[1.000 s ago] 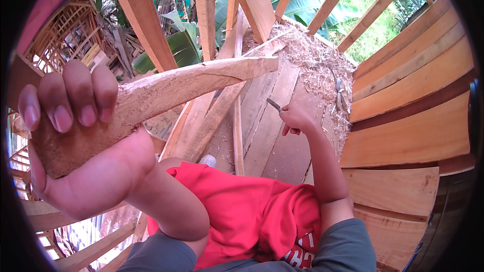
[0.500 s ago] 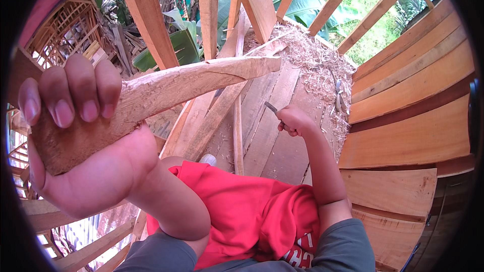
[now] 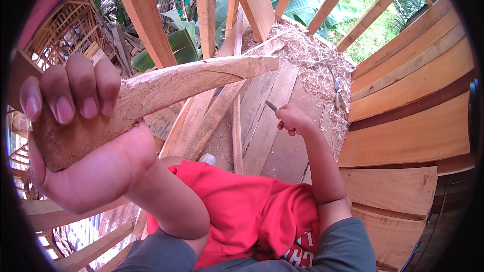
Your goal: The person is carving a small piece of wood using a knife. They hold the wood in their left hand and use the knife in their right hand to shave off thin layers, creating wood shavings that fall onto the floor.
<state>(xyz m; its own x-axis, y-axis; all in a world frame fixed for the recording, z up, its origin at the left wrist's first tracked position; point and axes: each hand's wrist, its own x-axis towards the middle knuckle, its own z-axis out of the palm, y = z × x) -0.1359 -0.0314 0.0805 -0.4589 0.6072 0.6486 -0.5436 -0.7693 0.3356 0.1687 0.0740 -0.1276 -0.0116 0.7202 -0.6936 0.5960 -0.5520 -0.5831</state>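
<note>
Raised close at the left, my left hand (image 3: 103,166) is wrapped round the thick end of a curved piece of wood (image 3: 176,85). The wood tapers to the right, with rough brown faces and a paler shaved upper edge. Lower and to the right, my right hand (image 3: 292,120) is closed round a slim grey-dark metal tool (image 3: 271,105), whose short flat end sticks out past the thumb. The fist hides the rest of it, so its exact kind is unclear. The tool stays apart from the wood.
Curled wood shavings (image 3: 315,68) cover the far plank floor. Long planks (image 3: 212,121) lie below the curved piece. Upright wooden posts (image 3: 141,15) stand ahead, with a slatted wooden wall (image 3: 408,131) at right. A pair of pliers-like metal tools (image 3: 338,93) lies among the shavings.
Almost nothing differs. The curved wood and my left hand have shifted very slightly; my right hand with the tool holds nearly the same place.
</note>
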